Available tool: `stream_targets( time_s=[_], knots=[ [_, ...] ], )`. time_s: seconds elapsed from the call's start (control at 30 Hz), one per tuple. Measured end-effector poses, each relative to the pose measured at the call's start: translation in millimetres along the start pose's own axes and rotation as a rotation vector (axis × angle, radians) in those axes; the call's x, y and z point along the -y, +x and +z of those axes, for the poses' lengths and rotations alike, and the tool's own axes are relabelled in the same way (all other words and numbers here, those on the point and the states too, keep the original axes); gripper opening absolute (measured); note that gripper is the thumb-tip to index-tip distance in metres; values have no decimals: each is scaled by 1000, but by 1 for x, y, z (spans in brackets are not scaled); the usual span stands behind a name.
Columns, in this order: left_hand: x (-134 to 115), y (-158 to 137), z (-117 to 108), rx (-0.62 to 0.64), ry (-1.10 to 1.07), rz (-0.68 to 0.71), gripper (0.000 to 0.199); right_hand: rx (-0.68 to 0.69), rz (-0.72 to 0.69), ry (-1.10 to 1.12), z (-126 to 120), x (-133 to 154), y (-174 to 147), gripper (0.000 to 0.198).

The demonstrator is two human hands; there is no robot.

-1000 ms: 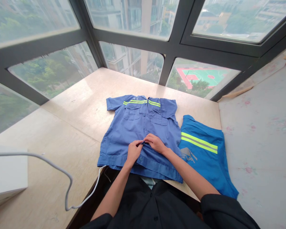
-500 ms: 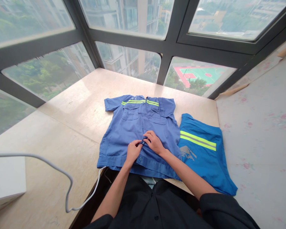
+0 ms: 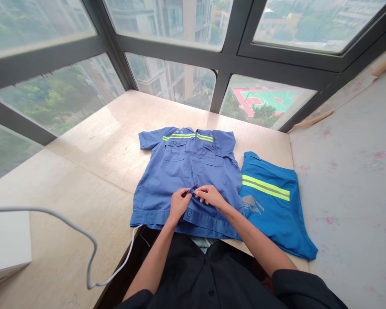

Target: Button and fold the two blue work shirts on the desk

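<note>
Lying front up along the near edge of the tabletop [image 3: 80,184], the short-sleeved work shirt [image 3: 180,171] was a dusty blue, lightly creased, with two flapped chest pockets [image 3: 175,151] and a yellow-green reflective band [image 3: 182,136] across the upper chest. One sleeve [image 3: 151,139] stretched out towards the left edge; the other [image 3: 224,143] lay tucked close to the body. Its hem reached the near edge, with a button [image 3: 189,213] showing just below the hands. The left hand [image 3: 179,202] pinched a raised fold of the front opening between thumb and fingers, while the right hand [image 3: 211,196] had its thumb and forefinger pressed together on the same fold. Whatever sat between those fingertips was too small and covered to make out. Beside the shirt, near the right edge, a brighter blue folded garment [image 3: 270,219] carried a similar band; the right forearm [image 3: 255,240] crossed in front of its lower part. A white box [image 3: 8,240] was cut off at the left of the view, and a pale cable [image 3: 70,227] ran out of sight there too. Grey print on the folded garment showed "VA" after an unclear first letter; small pale markings by the shirt's collar were illegible.
</note>
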State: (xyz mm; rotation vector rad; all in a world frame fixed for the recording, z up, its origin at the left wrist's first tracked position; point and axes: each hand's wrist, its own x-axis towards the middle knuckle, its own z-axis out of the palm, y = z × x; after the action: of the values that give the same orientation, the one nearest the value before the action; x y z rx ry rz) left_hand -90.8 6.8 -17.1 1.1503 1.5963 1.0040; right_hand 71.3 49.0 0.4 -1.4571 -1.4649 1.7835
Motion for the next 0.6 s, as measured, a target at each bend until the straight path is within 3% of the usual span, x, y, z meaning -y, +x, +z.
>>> stream_targets(
  time_s=[0.23, 0.6],
  knots=[
    [2, -2, 0, -4, 2, 50, 23, 58, 111, 132, -1, 5, 8, 17],
    [-4, -2, 0, -89, 99, 108, 22, -6, -23, 7, 6, 1, 11, 18]
  ],
)
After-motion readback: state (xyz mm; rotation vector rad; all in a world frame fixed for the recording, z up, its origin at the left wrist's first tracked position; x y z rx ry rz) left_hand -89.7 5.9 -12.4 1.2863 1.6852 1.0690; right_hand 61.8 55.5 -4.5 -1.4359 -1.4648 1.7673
